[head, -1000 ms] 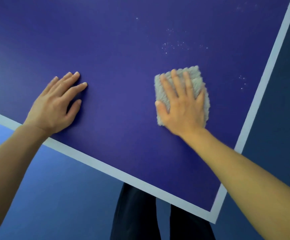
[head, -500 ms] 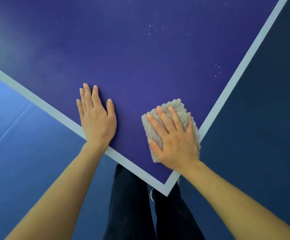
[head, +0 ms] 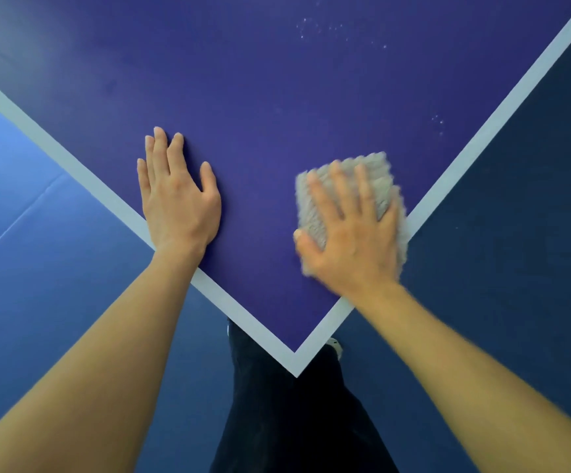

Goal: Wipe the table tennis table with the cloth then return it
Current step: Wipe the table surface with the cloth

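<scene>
**Wiping near the bench corner**

Presses the fluffy grey cloth (head: 369,172) flat on the blue table tennis bench (head: 260,97) with the right grip (head: 352,244), fingers straight and spread, a bit blurry. Has the cloth close to the near corner, its right side touching the white edge line (head: 482,131). Rests the left grip (head: 178,206) flat on the bench beside it, fingers straight, holding nothing. Shows white specks (head: 328,29) farther up. Stands in dark trousers (head: 294,421) on a blue floor (head: 55,268).

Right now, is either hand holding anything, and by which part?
Nothing is gripped: right hand presses flat on top of the cloth; left hand rests on the table.
</scene>
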